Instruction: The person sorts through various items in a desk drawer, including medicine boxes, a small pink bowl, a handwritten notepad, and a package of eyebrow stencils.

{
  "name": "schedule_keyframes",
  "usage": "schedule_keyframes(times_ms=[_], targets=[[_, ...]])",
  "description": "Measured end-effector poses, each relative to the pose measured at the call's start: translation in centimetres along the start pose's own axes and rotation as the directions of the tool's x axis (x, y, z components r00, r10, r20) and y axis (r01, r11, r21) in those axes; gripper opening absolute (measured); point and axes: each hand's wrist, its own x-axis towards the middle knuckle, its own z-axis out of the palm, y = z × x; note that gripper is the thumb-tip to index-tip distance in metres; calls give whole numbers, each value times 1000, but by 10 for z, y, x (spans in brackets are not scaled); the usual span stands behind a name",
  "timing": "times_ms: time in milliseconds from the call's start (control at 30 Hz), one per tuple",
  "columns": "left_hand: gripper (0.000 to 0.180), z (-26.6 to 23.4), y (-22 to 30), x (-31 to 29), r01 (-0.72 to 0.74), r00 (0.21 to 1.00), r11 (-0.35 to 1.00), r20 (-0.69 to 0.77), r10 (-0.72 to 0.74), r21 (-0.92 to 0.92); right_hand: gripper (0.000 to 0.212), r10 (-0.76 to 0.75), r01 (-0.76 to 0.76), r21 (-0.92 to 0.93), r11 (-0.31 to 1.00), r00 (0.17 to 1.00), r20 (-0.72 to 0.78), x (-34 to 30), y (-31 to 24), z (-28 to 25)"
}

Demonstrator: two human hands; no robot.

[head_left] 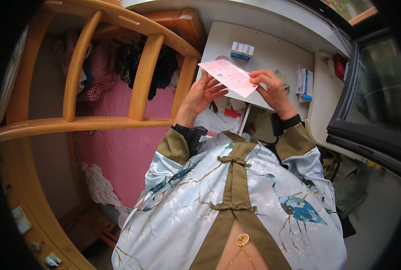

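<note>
A thin pink printed card (229, 77) is held up, tilted, above the white desk. The thumb and fingers of my right hand (272, 90) pinch its right end. Under its left end is my left hand (202, 96), palm up with the fingers spread; its thumb reaches the card's edge, and the thumb tip is partly hidden. Beyond the card, two small white-and-blue boxes (242, 50) stand side by side on the desk. Below the card an open drawer (216, 122) shows blister packs, a red piece and other small items.
The white desk (272, 49) spreads out ahead, with a blue-and-white box (305, 85) at its right. A wooden bed rail (137, 122) and a bed with a pink sheet (115, 148) lie to the left. A dark-framed window (367, 90) opens at the right.
</note>
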Motion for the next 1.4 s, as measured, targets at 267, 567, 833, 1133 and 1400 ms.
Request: schedule_keyframes(times_ms=[267,567,833,1133,1400], targets=[[37,10,11,-3,-24,992,971,112,52,-236,29,-25,32,-146,989,999,47,-13,1,5],[22,-6,-1,0,-250,967,968,40,250,-6,34,247,-240,89,967,966,-82,-10,-7,2],[37,-13,0,-1,-297,955,951,2,298,83,15,521,-525,411,746,843,131,-7,-6,5],[64,3,15,-12,-175,978,958,74,196,-226,19,24,-31,-66,997,993,-114,-8,-1,5],[36,2,14,-20,-161,984,972,103,144,173,25,262,-206,257,944,942,-208,-4,7,-2]])
